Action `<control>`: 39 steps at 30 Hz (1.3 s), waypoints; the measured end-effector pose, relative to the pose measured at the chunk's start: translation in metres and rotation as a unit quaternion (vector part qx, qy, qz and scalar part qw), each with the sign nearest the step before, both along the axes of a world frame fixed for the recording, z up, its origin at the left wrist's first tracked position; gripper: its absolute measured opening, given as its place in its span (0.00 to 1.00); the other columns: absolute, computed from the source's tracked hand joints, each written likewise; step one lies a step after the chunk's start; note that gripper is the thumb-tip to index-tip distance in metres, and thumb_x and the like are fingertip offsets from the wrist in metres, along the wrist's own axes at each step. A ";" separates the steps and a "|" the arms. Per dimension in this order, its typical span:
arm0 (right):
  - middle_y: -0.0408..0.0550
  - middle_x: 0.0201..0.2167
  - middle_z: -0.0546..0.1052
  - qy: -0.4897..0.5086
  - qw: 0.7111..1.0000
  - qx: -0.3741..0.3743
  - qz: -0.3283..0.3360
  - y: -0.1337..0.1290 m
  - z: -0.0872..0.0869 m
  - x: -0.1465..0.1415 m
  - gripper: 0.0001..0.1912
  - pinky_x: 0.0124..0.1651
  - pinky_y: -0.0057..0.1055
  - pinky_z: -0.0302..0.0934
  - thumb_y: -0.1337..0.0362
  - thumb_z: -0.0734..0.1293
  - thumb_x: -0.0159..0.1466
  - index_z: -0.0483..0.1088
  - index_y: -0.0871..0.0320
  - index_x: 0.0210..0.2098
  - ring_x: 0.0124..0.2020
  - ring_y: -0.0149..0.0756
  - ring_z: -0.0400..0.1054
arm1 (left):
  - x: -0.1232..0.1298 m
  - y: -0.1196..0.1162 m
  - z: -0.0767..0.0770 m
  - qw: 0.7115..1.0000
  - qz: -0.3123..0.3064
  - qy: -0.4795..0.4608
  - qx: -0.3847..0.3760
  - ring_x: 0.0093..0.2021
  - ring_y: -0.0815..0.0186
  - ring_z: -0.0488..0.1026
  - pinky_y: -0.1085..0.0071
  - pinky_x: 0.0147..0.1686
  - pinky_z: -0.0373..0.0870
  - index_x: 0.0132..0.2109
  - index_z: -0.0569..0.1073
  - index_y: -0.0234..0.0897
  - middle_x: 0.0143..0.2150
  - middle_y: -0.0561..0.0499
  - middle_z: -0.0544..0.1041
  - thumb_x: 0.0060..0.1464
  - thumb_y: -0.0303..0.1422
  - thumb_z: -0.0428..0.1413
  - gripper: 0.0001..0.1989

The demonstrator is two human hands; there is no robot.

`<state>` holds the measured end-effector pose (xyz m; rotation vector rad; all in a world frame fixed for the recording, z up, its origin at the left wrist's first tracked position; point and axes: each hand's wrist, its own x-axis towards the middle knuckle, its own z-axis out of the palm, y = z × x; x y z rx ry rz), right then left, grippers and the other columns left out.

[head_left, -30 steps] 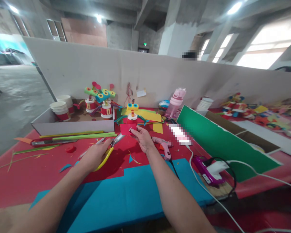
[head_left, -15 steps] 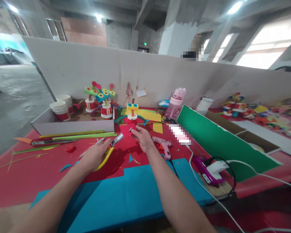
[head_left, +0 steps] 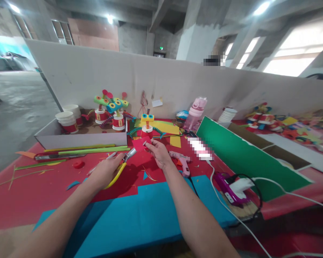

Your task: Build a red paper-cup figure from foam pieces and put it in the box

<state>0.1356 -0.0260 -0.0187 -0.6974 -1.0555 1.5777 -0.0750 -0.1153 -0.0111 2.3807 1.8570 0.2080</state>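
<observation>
My left hand (head_left: 107, 171) is closed around scissors (head_left: 117, 176) with yellow handles, their silvery blades pointing up and right. Between the fingers of my right hand (head_left: 158, 153) is a small piece of red paper (head_left: 140, 143), held just beyond the blade tips. Whether the blades touch the paper I cannot tell. Right behind the paper stands a paper-cup figure (head_left: 147, 129) with a yellow head, blue eyes and green coiled arms. A pink glue gun (head_left: 183, 163) lies on the table to the right of my right hand.
At the left, a white box (head_left: 80, 140) holds cups and several cup figures. A blue sheet (head_left: 150, 211) covers the front edge. To the right are a purple power strip (head_left: 233, 193) with cables and a green-sided box (head_left: 242, 157). A pink bottle (head_left: 196, 114) stands behind.
The red paper has tilted slightly and spread a little leftward toward the scissor tips. Both hands stay almost where they were.
</observation>
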 end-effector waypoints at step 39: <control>0.41 0.30 0.77 -0.018 1.000 0.009 -0.003 0.003 -0.001 0.003 0.16 0.42 0.30 0.62 0.57 0.78 0.44 0.74 0.56 0.29 0.33 0.30 0.69 | 0.000 -0.002 0.002 1.000 -0.002 0.016 0.008 0.39 0.54 0.76 0.68 0.32 0.64 0.60 0.57 0.41 0.45 0.42 0.76 0.63 0.33 0.40 0.19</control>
